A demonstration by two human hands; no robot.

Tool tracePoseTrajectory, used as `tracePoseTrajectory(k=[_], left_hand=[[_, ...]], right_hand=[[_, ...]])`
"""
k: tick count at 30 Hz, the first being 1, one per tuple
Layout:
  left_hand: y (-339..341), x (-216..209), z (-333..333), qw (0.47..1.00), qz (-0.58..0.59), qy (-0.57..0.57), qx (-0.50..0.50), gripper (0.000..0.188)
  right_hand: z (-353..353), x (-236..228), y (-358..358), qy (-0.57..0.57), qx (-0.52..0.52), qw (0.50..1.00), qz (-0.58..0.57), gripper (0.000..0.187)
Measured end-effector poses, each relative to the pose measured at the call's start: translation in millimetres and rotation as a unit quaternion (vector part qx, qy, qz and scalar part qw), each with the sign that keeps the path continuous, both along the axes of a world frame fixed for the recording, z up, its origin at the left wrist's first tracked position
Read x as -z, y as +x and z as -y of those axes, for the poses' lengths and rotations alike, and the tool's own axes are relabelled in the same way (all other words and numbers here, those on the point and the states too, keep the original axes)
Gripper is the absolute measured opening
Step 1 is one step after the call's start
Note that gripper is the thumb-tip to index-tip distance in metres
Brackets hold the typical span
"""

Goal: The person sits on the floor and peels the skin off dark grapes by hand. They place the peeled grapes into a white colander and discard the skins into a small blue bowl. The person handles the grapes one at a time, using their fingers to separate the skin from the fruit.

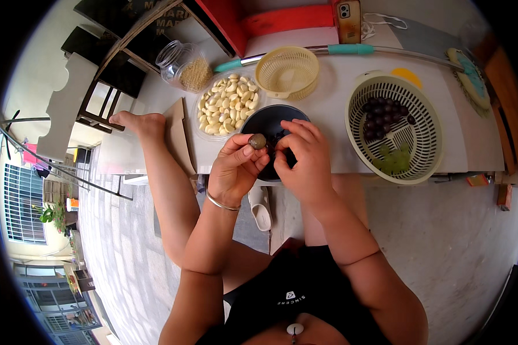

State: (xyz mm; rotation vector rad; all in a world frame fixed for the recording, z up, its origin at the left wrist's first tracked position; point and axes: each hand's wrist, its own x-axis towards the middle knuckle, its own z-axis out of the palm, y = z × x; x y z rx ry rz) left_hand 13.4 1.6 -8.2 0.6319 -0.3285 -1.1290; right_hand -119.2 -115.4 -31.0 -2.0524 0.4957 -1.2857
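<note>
My left hand pinches a peeled grape, brownish and glossy, between thumb and fingers. Close beside it, my right hand has thumb and forefinger drawn together near dark scraps that look like grape skin; what they grip is too small to make out. Both hands are over a dark bowl, which they partly hide, with dark bits inside. To the right stands a pale colander holding a bunch of dark grapes and some green peeled grapes.
Left of the bowl is a clear dish of garlic cloves. Behind it stand a glass jar with pale grains and a cream plastic basket. A phone leans at the back. A brush lies far right.
</note>
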Motion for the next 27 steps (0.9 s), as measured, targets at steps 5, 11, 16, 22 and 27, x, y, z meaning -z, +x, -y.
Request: tracePoseTrajectory(k=[5, 11, 16, 22, 27], left_hand=[[12, -26, 1, 0.987, 0.156, 0.038, -0.031, 0.022], [6, -69, 13, 0.978, 0.203, 0.051, -0.007, 0.022], [-59, -113, -1, 0.972, 0.173, -0.08, 0.135, 0.02], [-102, -139, -21, 0.904, 0.171, -0.251, 0.302, 0.015], [-106, -126, -14, 0.875, 0.128, -0.332, 0.329, 0.012]], right_hand=[[-8, -9, 0, -0.027, 0.013, 0.998, -0.048, 0.019], [-7, -9, -2, -0.018, -0.008, 1.0, -0.016, 0.02], [4, -7, -8, 0.006, -0.004, 1.0, -0.001, 0.018], [1, -13, -4, 0.035, -0.046, 0.998, 0.012, 0.016], [12, -6, -11, 0.04, -0.022, 0.999, 0.012, 0.014]])
